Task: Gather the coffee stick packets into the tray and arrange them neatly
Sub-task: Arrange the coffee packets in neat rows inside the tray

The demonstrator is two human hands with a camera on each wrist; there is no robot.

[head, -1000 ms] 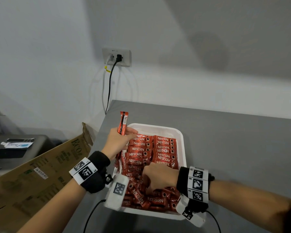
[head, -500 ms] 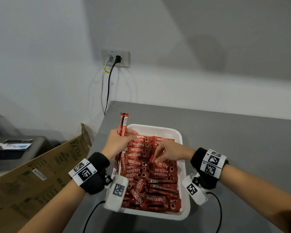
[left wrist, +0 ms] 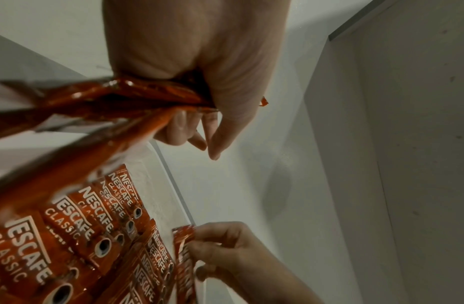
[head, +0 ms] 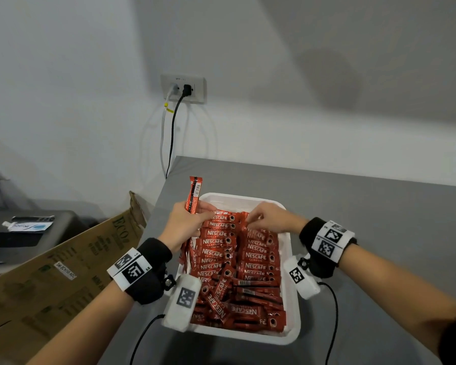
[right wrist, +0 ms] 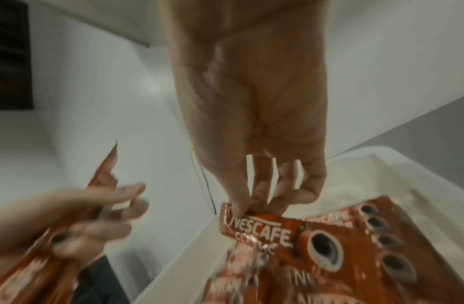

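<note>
White tray (head: 292, 306) on grey surface (head: 366, 219), loose red packets (head: 229, 301) jumbled at near end, neat rows farther in. Left hand (head: 186, 223) fingers curled round a bunch of sticks (head: 193, 193), upright. Right hand (head: 270, 218) fingers pinch one packet (right wrist: 254, 228) at far row.

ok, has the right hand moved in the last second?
Yes. The right hand went from the tray's near end to its far end, where it pinches a packet.
</note>
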